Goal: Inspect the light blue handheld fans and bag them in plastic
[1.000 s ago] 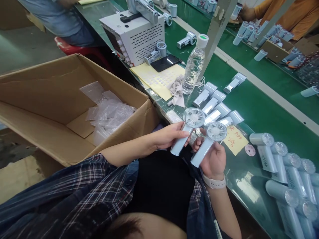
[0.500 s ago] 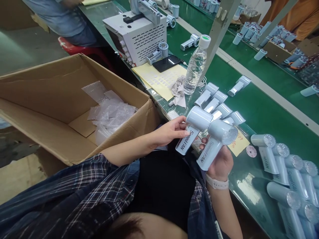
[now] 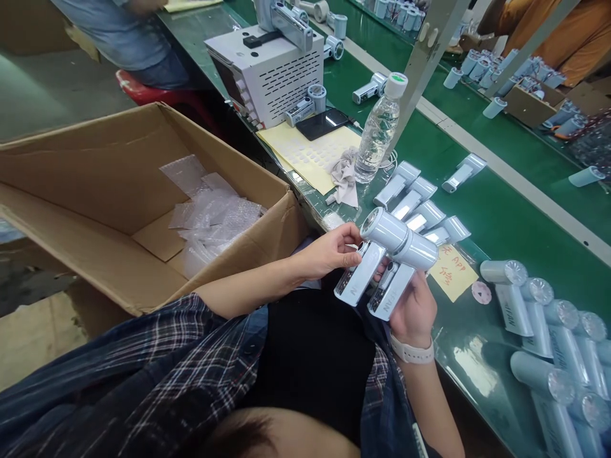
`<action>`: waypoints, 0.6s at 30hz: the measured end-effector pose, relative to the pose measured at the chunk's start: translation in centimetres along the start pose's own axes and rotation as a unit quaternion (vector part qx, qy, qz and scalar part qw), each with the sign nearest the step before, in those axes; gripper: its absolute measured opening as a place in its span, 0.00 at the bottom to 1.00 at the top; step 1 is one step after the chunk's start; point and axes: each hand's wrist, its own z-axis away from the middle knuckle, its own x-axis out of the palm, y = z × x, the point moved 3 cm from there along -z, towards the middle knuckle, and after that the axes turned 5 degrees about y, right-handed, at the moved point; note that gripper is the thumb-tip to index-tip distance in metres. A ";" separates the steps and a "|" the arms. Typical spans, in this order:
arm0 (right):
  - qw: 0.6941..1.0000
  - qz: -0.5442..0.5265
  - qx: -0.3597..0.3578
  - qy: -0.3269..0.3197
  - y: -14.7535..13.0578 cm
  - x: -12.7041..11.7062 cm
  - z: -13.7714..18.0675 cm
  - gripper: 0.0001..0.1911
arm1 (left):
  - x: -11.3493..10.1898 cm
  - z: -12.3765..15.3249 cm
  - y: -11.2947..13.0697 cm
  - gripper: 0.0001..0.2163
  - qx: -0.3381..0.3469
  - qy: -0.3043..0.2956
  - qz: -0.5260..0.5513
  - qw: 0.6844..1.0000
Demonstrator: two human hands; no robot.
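My left hand (image 3: pixel 329 251) grips the handle of a pale blue handheld fan (image 3: pixel 370 257), thumb and fingers pinched near its head. Just to the right, my right hand (image 3: pixel 413 305) is wrapped round the handle of a second fan (image 3: pixel 405 270). The two fans lie side by side in front of my chest, heads touching, screen sides turned up. A white watch band sits on my right wrist. On the green table (image 3: pixel 501 216) just beyond lies a row of more fans (image 3: pixel 415 203).
An open cardboard box (image 3: pixel 119 191) with bubble bags stands at the left. A water bottle (image 3: pixel 379 130), cloth, yellow sticker sheet (image 3: pixel 310 152), phone and white metal unit (image 3: pixel 270 70) lie ahead. Several fans (image 3: pixel 548 331) are heaped at right. Yellow note (image 3: pixel 451 270). Other people sit at the back.
Both fans have been rotated in my hands: grille faces first, then the lettered sides, now the screen sides. The fans have come closer together.
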 end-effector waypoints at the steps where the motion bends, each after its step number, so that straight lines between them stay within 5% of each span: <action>1: 1.000 0.005 0.004 0.006 0.1 0.0 -0.1 0.10 | 0.0 0.0 -0.1 0.36 -0.004 0.004 -0.007 1.000; 5: 1.000 0.010 -0.003 -0.018 0.1 -0.2 -0.1 0.14 | -0.2 0.1 0.5 0.33 0.000 0.004 -0.044 0.999; 8: 0.993 0.043 -0.102 -0.038 -1.1 -0.7 0.6 0.17 | -0.1 0.7 1.9 0.24 0.052 -0.034 -0.112 0.992; 13: 0.916 0.223 -0.292 -0.164 -3.8 0.2 3.0 0.30 | 0.8 1.4 4.2 0.16 0.236 -0.098 -0.219 0.942; 16: 0.887 0.244 -0.336 -0.201 -4.5 0.7 3.3 0.30 | 1.2 1.4 4.4 0.08 0.293 -0.074 -0.233 0.924; 18: 0.898 0.255 -0.303 -0.192 -4.5 0.2 3.0 0.31 | 1.4 1.8 4.3 0.06 0.305 -0.061 -0.221 0.925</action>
